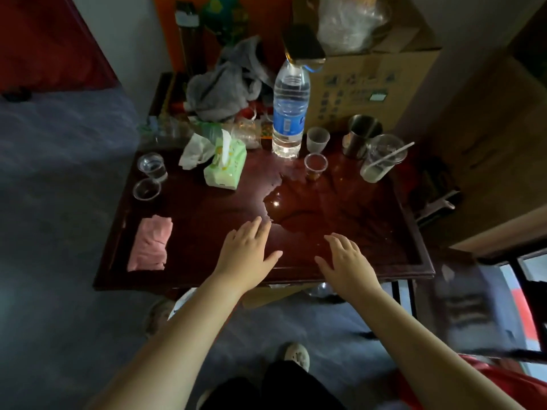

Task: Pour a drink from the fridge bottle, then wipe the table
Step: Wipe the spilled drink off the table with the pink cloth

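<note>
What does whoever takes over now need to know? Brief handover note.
Left hand: open, empty, over the table near its front edge.
Right hand: open, empty, beside it.
Bottle stands upright at the back; small cup before it holds a little liquid.
Puddle mid-table; pink cloth lies at the left, untouched.
Done: pour, apparently. Left: take cloth, wipe puddle.

I was in a lived-in room of a home, not a workplace. A low, dark wooden table [207,229] carried household clutter: disposable plastic cups [316,165], a soft tissue pack [226,165] and a heap of grey clothing [225,87]. A cardboard box [370,84] stood just behind it.
</note>
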A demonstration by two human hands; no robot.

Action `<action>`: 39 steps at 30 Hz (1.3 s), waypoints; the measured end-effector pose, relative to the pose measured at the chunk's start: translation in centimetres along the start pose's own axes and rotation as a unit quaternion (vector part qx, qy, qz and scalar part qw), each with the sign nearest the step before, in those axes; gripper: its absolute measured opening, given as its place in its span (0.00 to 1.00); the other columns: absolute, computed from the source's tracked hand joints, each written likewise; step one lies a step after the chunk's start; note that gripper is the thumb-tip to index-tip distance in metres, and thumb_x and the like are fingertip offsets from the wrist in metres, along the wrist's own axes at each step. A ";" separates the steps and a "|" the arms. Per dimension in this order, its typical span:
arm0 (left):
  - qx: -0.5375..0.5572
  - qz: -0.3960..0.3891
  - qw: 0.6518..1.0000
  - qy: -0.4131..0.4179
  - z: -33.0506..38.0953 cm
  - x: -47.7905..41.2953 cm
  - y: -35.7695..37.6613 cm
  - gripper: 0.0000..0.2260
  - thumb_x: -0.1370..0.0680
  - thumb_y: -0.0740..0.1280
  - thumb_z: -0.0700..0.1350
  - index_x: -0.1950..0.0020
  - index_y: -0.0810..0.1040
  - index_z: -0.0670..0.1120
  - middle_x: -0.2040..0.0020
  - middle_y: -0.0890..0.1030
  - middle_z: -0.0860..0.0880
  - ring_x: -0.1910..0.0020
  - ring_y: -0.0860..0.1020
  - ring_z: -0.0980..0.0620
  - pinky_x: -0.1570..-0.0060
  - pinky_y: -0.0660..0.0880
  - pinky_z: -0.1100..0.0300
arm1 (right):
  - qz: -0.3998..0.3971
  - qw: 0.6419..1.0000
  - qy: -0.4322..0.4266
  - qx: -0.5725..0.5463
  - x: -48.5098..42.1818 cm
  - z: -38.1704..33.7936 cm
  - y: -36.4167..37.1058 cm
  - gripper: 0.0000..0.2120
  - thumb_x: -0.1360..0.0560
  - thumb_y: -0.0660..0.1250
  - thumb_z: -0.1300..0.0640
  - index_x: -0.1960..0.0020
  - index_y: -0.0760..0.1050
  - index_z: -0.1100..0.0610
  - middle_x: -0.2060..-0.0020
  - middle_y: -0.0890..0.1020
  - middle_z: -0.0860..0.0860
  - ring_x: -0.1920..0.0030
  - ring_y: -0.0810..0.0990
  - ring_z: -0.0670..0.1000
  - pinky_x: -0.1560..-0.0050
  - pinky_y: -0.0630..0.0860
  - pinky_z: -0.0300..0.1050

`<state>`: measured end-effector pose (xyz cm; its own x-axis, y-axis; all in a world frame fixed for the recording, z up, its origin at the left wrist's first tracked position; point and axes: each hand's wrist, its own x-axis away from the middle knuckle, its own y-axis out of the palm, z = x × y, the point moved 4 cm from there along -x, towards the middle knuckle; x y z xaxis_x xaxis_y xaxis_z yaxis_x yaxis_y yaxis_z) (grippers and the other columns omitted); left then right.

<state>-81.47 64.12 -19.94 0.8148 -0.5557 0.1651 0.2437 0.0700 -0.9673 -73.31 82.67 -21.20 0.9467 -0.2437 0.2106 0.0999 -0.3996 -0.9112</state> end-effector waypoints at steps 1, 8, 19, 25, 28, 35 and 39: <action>-0.002 -0.015 1.000 -0.009 0.1 -0.6 1.0 0.32 0.21 0.56 0.61 0.23 0.55 0.45 0.23 0.57 0.44 0.26 0.58 0.46 0.31 0.61 0.49 | -0.013 1.000 0.003 0.001 -0.7 0.6 0.6 0.28 0.22 0.59 0.46 0.27 0.61 0.58 0.27 0.64 0.53 0.27 0.61 0.53 0.33 0.66 0.47; 0.005 -0.088 0.993 -0.074 -0.7 -3.8 5.5 0.32 0.21 0.56 0.61 0.23 0.54 0.45 0.23 0.55 0.45 0.25 0.56 0.46 0.31 0.62 0.49 | -0.060 0.997 0.049 -0.009 -4.1 3.4 4.2 0.28 0.23 0.62 0.46 0.29 0.62 0.59 0.31 0.66 0.53 0.30 0.63 0.54 0.37 0.71 0.48; -0.027 -0.137 0.988 -0.072 -0.7 -6.7 9.2 0.35 0.25 0.63 0.61 0.25 0.53 0.47 0.30 0.61 0.45 0.34 0.63 0.45 0.42 0.69 0.49 | -0.057 0.994 0.084 0.047 -6.3 3.7 6.5 0.23 0.28 0.69 0.50 0.37 0.69 0.58 0.42 0.71 0.54 0.43 0.70 0.56 0.47 0.74 0.49; -0.045 -0.133 0.987 -0.083 -0.7 -7.2 9.2 0.37 0.26 0.62 0.64 0.25 0.52 0.48 0.32 0.61 0.46 0.36 0.63 0.46 0.42 0.68 0.48 | -0.063 0.995 0.076 0.027 -7.3 4.0 6.1 0.17 0.26 0.66 0.50 0.41 0.70 0.57 0.43 0.71 0.53 0.42 0.70 0.54 0.48 0.73 0.47; -0.039 -0.127 0.986 -0.100 -0.5 -7.1 9.5 0.37 0.26 0.61 0.65 0.25 0.52 0.48 0.31 0.61 0.45 0.35 0.63 0.45 0.39 0.68 0.48 | -0.019 0.998 0.056 -0.029 -9.5 4.1 4.0 0.12 0.26 0.66 0.53 0.46 0.72 0.57 0.48 0.73 0.53 0.44 0.72 0.54 0.53 0.73 0.47; 0.021 -0.043 0.988 -0.146 -0.2 -6.3 10.2 0.35 0.31 0.69 0.64 0.30 0.68 0.48 0.36 0.71 0.45 0.38 0.70 0.44 0.40 0.68 0.44 | 0.119 0.990 -0.076 -0.020 -18.4 2.4 -2.6 0.20 0.30 0.70 0.56 0.41 0.71 0.61 0.41 0.72 0.57 0.41 0.71 0.58 0.40 0.68 0.48; 0.031 0.005 0.988 -0.149 -0.4 -5.8 10.9 0.33 0.38 0.76 0.60 0.37 0.76 0.45 0.44 0.76 0.42 0.45 0.76 0.41 0.45 0.73 0.40 | 0.122 0.988 -0.094 -0.003 -23.2 1.7 -3.9 0.27 0.30 0.71 0.53 0.34 0.68 0.60 0.33 0.66 0.59 0.32 0.64 0.59 0.34 0.65 0.52</action>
<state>-83.75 67.80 -31.53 0.9338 -0.2867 0.2140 0.2593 0.1304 -0.9570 -95.13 91.42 -23.10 0.9827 -0.1650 -0.0840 -0.1385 -0.3541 -0.9249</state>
